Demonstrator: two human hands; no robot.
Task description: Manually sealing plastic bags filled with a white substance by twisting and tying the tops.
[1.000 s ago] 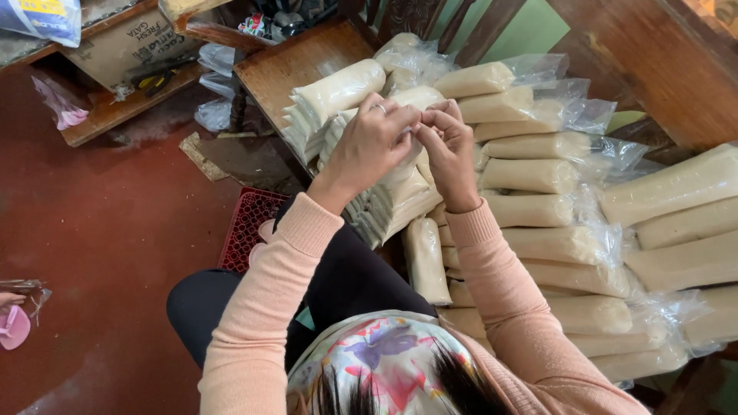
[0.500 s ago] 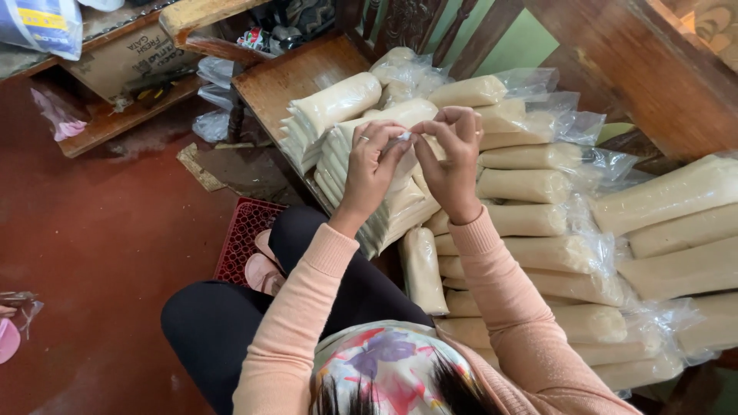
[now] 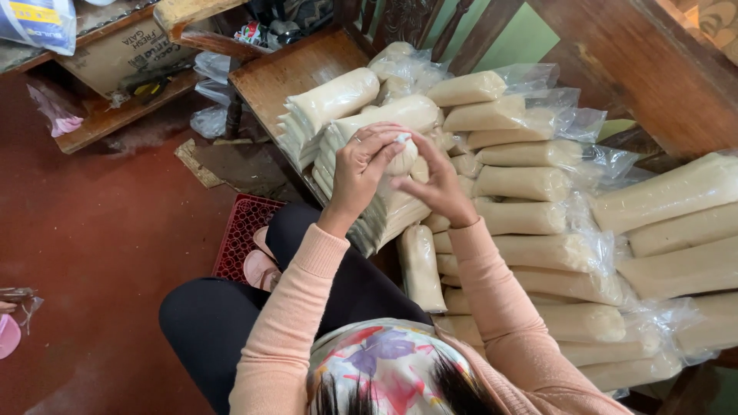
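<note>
Hiding behind both hands (image 3: pixel 400 173), one bag (image 3: pixel 402 158).

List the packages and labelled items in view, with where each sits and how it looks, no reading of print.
Clear bag of beige dough: centre, pinched at its top by the left hand and right hand.
Stacked filled bags: right of the hands, long beige rolls in clear plastic.
Cardboard box: top left on a wooden shelf, brown, printed side.
Printed sack: top-left corner, blue, white and yellow.
</note>
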